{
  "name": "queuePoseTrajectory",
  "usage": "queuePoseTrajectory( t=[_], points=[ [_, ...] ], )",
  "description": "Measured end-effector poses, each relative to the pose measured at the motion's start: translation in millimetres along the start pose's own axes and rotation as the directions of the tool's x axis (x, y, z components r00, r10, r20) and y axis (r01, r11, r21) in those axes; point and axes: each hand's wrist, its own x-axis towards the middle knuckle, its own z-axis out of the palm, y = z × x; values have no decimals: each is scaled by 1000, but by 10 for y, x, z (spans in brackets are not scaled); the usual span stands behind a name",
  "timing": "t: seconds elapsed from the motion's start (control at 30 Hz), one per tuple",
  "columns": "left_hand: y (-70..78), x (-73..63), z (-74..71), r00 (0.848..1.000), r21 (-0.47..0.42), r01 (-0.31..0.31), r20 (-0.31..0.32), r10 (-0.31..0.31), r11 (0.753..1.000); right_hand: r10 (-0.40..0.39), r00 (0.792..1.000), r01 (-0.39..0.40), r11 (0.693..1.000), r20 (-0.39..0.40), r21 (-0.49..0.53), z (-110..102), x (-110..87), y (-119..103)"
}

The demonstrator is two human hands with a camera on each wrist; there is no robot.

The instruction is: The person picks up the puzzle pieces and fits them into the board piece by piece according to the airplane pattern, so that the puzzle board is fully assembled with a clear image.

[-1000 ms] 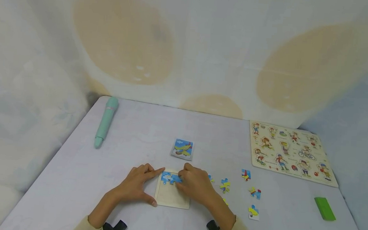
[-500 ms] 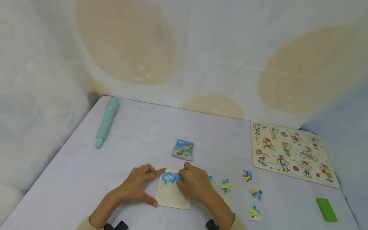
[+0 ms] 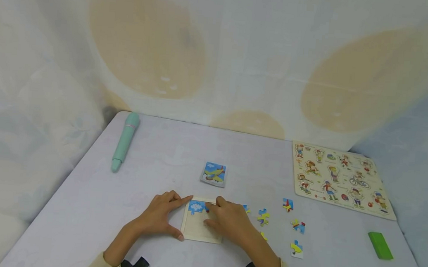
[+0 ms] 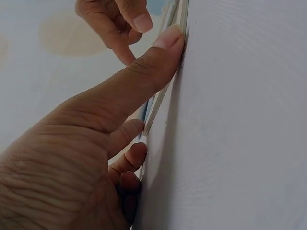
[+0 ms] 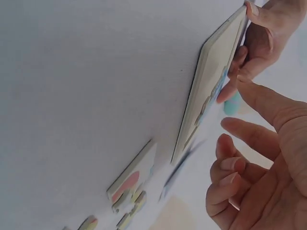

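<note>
A small square wooden puzzle tray (image 3: pixel 200 231) lies before me. Blue jigsaw pieces (image 3: pixel 196 206) sit interlocked along its far edge. My left hand (image 3: pixel 158 214) spans the tray's left side, index finger at the far corner and thumb (image 4: pixel 165 40) against the near corner. Over the tray's right part is my right hand (image 3: pixel 231 222), its index fingertip right at the pieces, one of which shows a bit of red. In the right wrist view, the right thumb and fingers are spread with nothing between them. This hand partly hides the tray's right side in the head view.
Right of the tray lie several loose jigsaw pieces (image 3: pixel 288 204), some partly behind the right arm. A small airplane picture (image 3: pixel 214 174) lies beyond the tray. A mint-green microphone (image 3: pixel 125 142) is far left; a figure puzzle board (image 3: pixel 345 180) and green block (image 3: pixel 380 245) are right.
The blue pieces in the tray have come together, closing a small gap. My right hand has loosened its fingers and shifted slightly right. The left hand stays at the tray.
</note>
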Motion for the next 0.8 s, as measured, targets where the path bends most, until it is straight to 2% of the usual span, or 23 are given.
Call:
queuePoseTrajectory(
  t=[0.13, 0.23, 0.43, 0.8],
  points=[
    [1, -1, 1, 1000, 0, 3, 3, -3, 1000, 7, 998, -6, 1000, 64, -20, -7, -66, -17],
    [-7, -3, 5, 1000, 1, 9, 6, -9, 1000, 3, 996, 0, 999, 84, -40, 16, -94, -18],
    [-8, 2, 7, 1000, -6, 21, 16, -21, 1000, 0, 997, 7, 997, 84, -77, 92, -119, -4],
    [-46, 8, 26, 999, -12, 33, 29, -32, 999, -3, 998, 8, 998, 67, -66, 97, -140, 6]
  ],
)
